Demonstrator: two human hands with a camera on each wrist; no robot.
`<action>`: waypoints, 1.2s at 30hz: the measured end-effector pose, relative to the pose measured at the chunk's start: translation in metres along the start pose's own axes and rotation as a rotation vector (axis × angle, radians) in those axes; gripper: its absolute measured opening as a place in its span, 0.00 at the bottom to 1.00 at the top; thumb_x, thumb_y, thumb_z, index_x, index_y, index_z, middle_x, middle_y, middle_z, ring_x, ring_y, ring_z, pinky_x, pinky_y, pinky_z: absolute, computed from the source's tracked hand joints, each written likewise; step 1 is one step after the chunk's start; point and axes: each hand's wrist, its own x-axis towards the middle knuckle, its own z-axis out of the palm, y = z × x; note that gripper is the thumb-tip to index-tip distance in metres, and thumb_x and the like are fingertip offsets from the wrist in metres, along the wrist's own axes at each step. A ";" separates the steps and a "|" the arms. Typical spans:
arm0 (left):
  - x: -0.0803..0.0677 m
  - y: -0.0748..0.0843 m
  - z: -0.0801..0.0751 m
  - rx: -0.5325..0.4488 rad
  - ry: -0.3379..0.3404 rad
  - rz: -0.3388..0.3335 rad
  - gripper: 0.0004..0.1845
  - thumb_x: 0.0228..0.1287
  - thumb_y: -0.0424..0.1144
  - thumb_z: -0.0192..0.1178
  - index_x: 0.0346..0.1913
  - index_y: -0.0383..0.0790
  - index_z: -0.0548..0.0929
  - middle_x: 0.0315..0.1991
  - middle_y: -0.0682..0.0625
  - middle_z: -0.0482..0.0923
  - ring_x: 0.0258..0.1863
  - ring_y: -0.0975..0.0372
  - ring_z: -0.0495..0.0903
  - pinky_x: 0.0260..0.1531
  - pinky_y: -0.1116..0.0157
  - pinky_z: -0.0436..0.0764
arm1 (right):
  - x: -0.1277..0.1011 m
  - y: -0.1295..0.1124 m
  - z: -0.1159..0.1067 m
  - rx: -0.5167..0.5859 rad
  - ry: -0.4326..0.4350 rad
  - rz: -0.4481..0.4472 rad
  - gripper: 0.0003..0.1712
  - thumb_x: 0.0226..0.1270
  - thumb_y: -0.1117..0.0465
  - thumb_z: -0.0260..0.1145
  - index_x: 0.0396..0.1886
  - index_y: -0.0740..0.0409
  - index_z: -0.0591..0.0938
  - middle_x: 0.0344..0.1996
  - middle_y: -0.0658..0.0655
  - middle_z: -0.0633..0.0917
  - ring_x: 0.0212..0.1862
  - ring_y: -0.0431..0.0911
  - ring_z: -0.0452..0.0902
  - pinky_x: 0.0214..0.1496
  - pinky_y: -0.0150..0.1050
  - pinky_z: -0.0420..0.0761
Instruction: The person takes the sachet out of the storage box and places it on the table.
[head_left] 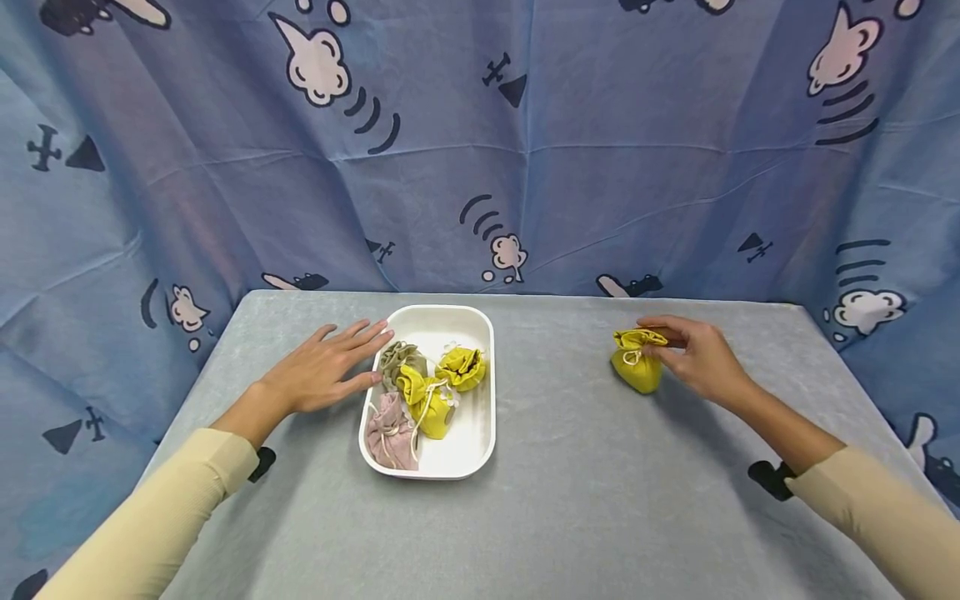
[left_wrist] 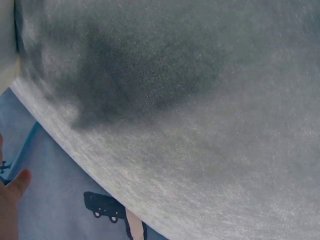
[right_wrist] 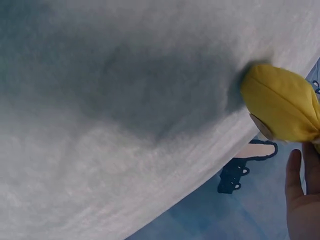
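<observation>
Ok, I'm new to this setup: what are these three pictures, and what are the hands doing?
These are a person's two bare hands, no machine. The wide picture comes from a head camera; the other two from wrist cameras, mostly showing the grey table. A white tray holds four small drawstring pouches: two yellow, one pink, one grey-green. The left hand lies flat with straight fingers at the tray's left rim. The right hand pinches the gathered top of a fifth, yellow pouch standing on the table to the tray's right.
</observation>
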 end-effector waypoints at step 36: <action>0.000 0.000 0.000 -0.003 0.000 0.000 0.36 0.76 0.62 0.44 0.80 0.51 0.55 0.80 0.51 0.47 0.77 0.49 0.51 0.70 0.38 0.52 | 0.049 -0.084 0.026 0.141 -0.212 -0.080 0.32 0.59 0.66 0.75 0.64 0.62 0.77 0.58 0.60 0.83 0.58 0.54 0.81 0.59 0.51 0.79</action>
